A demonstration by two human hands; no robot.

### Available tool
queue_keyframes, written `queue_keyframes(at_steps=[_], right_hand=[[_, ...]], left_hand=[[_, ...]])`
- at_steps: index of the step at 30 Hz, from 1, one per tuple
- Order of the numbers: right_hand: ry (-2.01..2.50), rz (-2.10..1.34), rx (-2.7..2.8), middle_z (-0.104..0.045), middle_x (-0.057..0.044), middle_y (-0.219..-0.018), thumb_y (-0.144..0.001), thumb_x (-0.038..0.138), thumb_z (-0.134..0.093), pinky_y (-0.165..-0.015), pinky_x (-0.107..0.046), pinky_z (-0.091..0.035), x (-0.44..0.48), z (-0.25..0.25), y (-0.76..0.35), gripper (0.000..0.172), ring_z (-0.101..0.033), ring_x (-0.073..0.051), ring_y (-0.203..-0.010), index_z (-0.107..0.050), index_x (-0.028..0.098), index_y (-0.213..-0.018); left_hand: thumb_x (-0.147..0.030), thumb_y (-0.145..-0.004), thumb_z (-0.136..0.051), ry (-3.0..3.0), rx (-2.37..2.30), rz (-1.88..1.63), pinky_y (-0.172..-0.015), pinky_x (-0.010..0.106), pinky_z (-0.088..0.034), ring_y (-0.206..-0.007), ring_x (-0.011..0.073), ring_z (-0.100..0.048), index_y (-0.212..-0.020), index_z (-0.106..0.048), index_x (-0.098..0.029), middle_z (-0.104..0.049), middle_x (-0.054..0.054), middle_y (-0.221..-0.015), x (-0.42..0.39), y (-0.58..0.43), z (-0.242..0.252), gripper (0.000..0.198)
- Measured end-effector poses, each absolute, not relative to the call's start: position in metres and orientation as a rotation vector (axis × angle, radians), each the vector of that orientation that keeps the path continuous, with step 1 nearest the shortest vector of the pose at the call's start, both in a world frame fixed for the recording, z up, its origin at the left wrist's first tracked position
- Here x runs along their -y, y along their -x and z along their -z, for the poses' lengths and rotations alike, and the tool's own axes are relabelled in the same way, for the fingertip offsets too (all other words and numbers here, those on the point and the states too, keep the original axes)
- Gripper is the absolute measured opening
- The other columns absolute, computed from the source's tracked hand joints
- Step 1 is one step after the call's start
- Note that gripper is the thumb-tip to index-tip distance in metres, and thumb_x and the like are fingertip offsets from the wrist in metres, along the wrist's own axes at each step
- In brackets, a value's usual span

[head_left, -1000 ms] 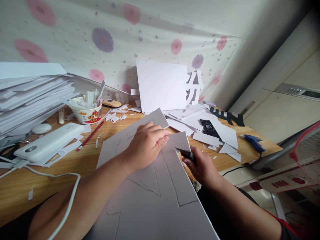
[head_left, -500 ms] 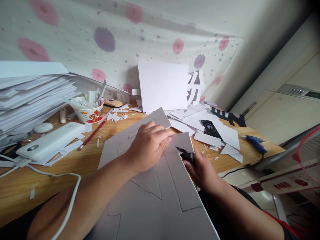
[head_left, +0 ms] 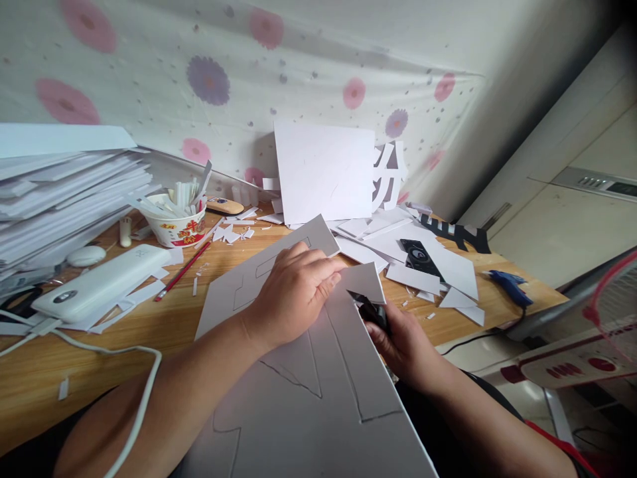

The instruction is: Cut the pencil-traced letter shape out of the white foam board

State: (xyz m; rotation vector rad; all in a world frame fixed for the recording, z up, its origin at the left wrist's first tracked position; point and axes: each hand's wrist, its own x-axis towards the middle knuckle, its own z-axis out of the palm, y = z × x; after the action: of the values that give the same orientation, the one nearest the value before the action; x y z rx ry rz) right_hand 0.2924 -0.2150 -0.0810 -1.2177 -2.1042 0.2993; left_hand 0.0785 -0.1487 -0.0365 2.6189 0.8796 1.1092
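Observation:
A large white foam board (head_left: 283, 431) with drawn outlines lies tilted in front of me, its far end over the table. Near its cut far edge, my left hand (head_left: 291, 295) is closed on the board, thumb and forefinger pinched together by the notch. My right hand (head_left: 408, 345), closed at the board's right edge, grips a black utility knife (head_left: 373, 313). The knife's dark pointed blade sits in a cut below the corner flap, its tip above the surface. Part of the knife handle is hidden by my fingers.
Paper scraps and board offcuts (head_left: 413, 275) lie beyond the board, near a blue glue gun (head_left: 510, 285). To the left stand a paper bowl (head_left: 174, 229) of strips, a red pencil (head_left: 183, 271), a white power bank (head_left: 102, 282) and stacked boards (head_left: 60, 192). A cable crosses my left forearm.
The knife blade has risen slightly in the cut, and more of it shows above the board. My left hand and the board have stayed nearly still.

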Motion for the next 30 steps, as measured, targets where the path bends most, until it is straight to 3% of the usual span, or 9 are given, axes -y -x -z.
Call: queue_keyframes(at_steps=[16,24,30], right_hand=[[1.171,-0.48,2.115,-0.045,0.005,-0.061,-0.099,0.046,-0.046,-0.048,-0.021,-0.035,0.212,0.081,-0.303,0.03,-0.042,-0.011,-0.051,-0.047,0.022,-0.082],[1.033,-0.127,1.987,-0.062,0.002,-0.068,-0.096,0.027,-0.052,-0.053,-0.022,-0.043,0.22,0.08,-0.302,0.006,-0.056,-0.013,-0.053,-0.053,0.022,-0.099],[1.122,-0.077,2.021,-0.067,-0.002,-0.08,-0.092,0.025,-0.058,-0.061,-0.024,-0.045,0.212,0.084,-0.302,0.01,-0.062,-0.015,-0.067,-0.057,0.021,-0.1]], left_hand=[[-0.022,-0.099,-0.044,-2.61,-0.882,-1.106,-0.078,0.037,-0.038,-0.081,0.0215,-0.044,-0.102,-0.07,-0.016,-0.065,0.004,-0.081,0.15,-0.077,0.033,0.027],[-0.022,-0.098,-0.045,-2.604,-1.029,-1.163,-0.078,0.036,-0.039,-0.08,0.0214,-0.047,-0.1,-0.07,-0.016,-0.065,0.004,-0.079,0.138,-0.072,0.035,0.026],[-0.02,-0.098,-0.046,-2.603,-0.984,-1.196,-0.077,0.035,-0.039,-0.078,0.02,-0.047,-0.097,-0.07,-0.016,-0.063,0.003,-0.075,0.139,-0.072,0.035,0.024]])
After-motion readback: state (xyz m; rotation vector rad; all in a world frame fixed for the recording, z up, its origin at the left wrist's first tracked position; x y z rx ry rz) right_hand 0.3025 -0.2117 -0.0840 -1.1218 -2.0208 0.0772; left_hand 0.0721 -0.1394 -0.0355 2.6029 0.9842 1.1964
